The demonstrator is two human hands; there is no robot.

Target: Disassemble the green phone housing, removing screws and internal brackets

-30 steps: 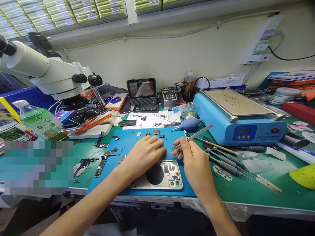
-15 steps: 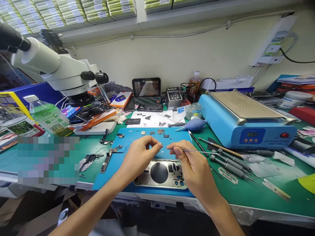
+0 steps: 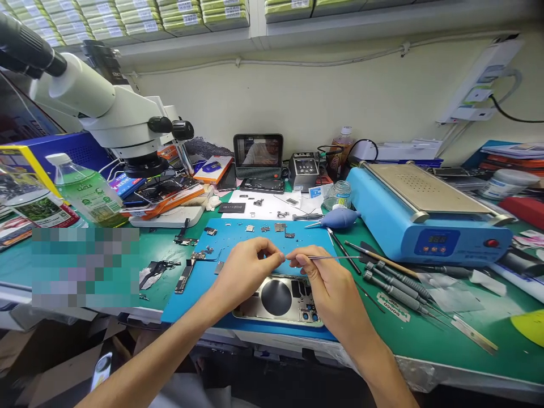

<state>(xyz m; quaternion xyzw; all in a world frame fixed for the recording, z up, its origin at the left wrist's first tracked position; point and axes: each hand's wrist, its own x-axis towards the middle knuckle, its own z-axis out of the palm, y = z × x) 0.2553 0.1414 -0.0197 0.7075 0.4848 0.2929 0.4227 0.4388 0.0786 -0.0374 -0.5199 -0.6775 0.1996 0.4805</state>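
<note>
Two bare hands are raised just above a blue work mat on a green bench. The left hand is pinched shut, thumb and forefinger pressed together on something too small to be made out. The right hand is closed around thin metal tweezers, which are held level, with the shaft pointing right and the tips meeting the left fingertips. An opened phone housing is laid on the mat beneath both hands. Screwdrivers are spread to the right, and a microscope is seen far left.
</note>
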